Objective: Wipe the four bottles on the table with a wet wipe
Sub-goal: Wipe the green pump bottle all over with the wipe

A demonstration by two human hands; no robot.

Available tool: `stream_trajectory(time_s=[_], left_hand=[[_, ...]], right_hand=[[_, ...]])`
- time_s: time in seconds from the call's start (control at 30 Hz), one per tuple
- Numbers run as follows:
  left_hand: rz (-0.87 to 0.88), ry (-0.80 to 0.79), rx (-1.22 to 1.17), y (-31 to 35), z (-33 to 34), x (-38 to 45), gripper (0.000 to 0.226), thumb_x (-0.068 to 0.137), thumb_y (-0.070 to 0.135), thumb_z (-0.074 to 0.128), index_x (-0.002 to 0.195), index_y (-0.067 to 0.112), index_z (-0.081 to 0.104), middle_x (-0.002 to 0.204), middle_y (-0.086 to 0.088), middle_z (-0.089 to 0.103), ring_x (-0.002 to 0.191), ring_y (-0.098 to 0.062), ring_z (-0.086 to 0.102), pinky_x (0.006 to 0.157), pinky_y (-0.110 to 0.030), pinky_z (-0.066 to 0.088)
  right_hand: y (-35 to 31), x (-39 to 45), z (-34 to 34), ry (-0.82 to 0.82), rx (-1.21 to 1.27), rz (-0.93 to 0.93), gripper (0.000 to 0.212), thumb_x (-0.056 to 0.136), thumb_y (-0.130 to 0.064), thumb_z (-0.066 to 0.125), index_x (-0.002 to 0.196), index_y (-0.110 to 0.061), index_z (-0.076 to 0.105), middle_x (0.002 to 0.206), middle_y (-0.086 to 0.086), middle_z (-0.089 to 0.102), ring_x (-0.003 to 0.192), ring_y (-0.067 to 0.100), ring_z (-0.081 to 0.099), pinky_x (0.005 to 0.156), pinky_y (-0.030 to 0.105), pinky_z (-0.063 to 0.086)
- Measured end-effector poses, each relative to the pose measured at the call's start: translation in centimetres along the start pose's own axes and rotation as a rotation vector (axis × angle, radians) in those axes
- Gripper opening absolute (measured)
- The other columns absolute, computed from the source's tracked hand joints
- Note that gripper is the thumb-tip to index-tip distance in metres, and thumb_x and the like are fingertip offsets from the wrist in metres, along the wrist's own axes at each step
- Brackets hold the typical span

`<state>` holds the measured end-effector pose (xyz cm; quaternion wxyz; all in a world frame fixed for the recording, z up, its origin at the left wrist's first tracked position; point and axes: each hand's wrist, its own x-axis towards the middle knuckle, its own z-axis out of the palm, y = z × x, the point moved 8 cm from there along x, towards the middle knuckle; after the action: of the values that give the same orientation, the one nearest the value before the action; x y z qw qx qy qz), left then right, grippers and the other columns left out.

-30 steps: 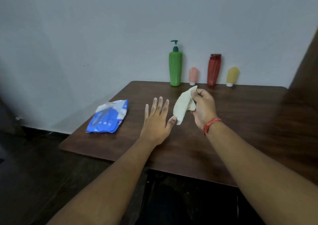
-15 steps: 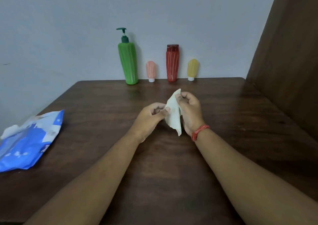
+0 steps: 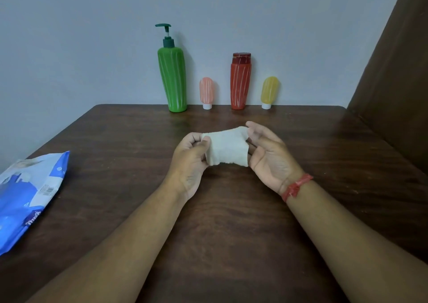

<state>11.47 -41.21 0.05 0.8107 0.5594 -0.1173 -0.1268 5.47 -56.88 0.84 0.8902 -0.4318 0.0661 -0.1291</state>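
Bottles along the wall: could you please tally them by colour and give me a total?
Green pump bottle: 1
Pink bottle: 1
Red bottle: 1
Yellow bottle: 1
Total: 4, all standing at the table's far edge, none in hand.

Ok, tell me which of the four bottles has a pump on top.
The green bottle, leftmost and tallest in the row. The pink, red and yellow ones have plain caps.

hands: left pinching; right pinching | forearms extended forward
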Motion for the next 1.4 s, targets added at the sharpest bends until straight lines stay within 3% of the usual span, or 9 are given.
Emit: stream_trajectory(time_s=[0.17, 0.27, 0.43, 0.57, 0.73, 0.83, 0.93, 1.2, 1.4], left_hand=[[0.028, 0.047, 0.040, 0.0, -0.3, 0.2, 0.014, 0.095, 0.002, 0.064, 0.091, 0.012, 0.057, 0.080, -0.004, 0.070, 0.081, -0.024, 0.067, 0.075, -0.044, 0.053], [0.067, 0.091, 0.127, 0.2, -0.6, 0.3, 0.027, 0.090, 0.001, 0.070, 0.106, 0.016, 0.054, 0.101, -0.008, 0.074, 0.102, -0.032, 0.071, 0.084, -0.051, 0.057], [0.169, 0.058, 0.271, 1.3, -0.3, 0.1, 0.053, 0.090, 0.001, 0.071, 0.129, 0.030, 0.052, 0.099, -0.002, 0.072, 0.096, -0.015, 0.071, 0.075, -0.027, 0.060], [0.202, 0.081, 0.395, 1.9, -0.2, -0.3, 0.031, 0.093, 0.005, 0.069, 0.116, 0.025, 0.066, 0.104, 0.000, 0.069, 0.099, -0.015, 0.067, 0.066, -0.016, 0.056], [0.248, 0.126, 0.545, 2.7, -0.1, -0.6, 0.024, 0.096, 0.011, 0.066, 0.118, 0.021, 0.068, 0.111, 0.002, 0.068, 0.103, -0.015, 0.064, 0.060, -0.012, 0.054], [0.290, 0.166, 0.665, 3.2, -0.2, -0.7, 0.025, 0.097, 0.016, 0.066, 0.121, 0.022, 0.068, 0.115, 0.006, 0.067, 0.106, -0.012, 0.062, 0.069, -0.010, 0.053], [0.314, 0.171, 0.674, 3.3, -0.2, -0.7, 0.021, 0.097, 0.017, 0.065, 0.118, 0.021, 0.068, 0.112, 0.007, 0.067, 0.104, -0.010, 0.062, 0.076, -0.012, 0.053], [0.356, 0.228, 0.628, 3.8, -0.6, -0.8, 0.017, 0.098, 0.012, 0.063, 0.112, 0.020, 0.067, 0.109, 0.005, 0.067, 0.102, -0.009, 0.061, 0.079, -0.013, 0.050], [0.378, 0.227, 0.659, 3.9, -0.4, -0.7, 0.009, 0.100, 0.016, 0.060, 0.103, 0.022, 0.066, 0.117, 0.002, 0.060, 0.105, -0.010, 0.059, 0.078, -0.009, 0.048]], right_hand=[[0.6, 0.2, 0.2, -0.035, -0.085, -0.024, 0.059, 0.088, 0.010, 0.060, 0.140, -0.015, 0.046, 0.119, 0.019, 0.067, 0.111, 0.028, 0.067, 0.095, 0.047, 0.054], [0.4, 0.1, 0.3, -0.023, -0.209, -0.106, 0.056, 0.087, 0.014, 0.058, 0.134, -0.017, 0.054, 0.116, 0.018, 0.068, 0.113, 0.029, 0.066, 0.100, 0.048, 0.051], [-0.5, 0.0, -0.5, 0.080, -0.477, -0.256, 0.052, 0.086, 0.010, 0.064, 0.123, -0.027, 0.063, 0.119, 0.012, 0.066, 0.114, 0.025, 0.064, 0.097, 0.044, 0.054], [-1.5, -0.4, -0.9, 0.196, -0.609, -0.330, 0.048, 0.088, 0.000, 0.069, 0.128, -0.024, 0.059, 0.123, -0.004, 0.061, 0.107, 0.008, 0.062, 0.072, 0.016, 0.054], [-2.4, -0.4, -0.8, 0.245, -0.812, -0.411, 0.038, 0.086, -0.005, 0.073, 0.120, -0.023, 0.066, 0.127, -0.005, 0.054, 0.111, 0.006, 0.060, 0.075, 0.014, 0.054], [-2.9, -0.4, -0.2, 0.229, -0.903, -0.462, 0.036, 0.084, -0.003, 0.074, 0.118, -0.015, 0.069, 0.122, -0.006, 0.052, 0.111, 0.009, 0.061, 0.081, 0.014, 0.053], [-3.4, -0.6, -0.1, 0.263, -0.986, -0.494, 0.028, 0.084, -0.004, 0.075, 0.111, -0.014, 0.073, 0.119, -0.009, 0.048, 0.106, 0.009, 0.061, 0.075, 0.009, 0.051], [-4.4, -1.0, -0.2, 0.293, -1.003, -0.541, 0.017, 0.084, -0.007, 0.076, 0.096, -0.018, 0.074, 0.118, -0.008, 0.049, 0.092, 0.002, 0.062, 0.087, 0.022, 0.054], [-4.4, -0.9, 0.0, 0.257, -1.097, -0.557, 0.009, 0.088, -0.016, 0.072, 0.082, -0.021, 0.069, 0.109, -0.009, 0.060, 0.099, 0.008, 0.061, 0.088, 0.026, 0.054]])
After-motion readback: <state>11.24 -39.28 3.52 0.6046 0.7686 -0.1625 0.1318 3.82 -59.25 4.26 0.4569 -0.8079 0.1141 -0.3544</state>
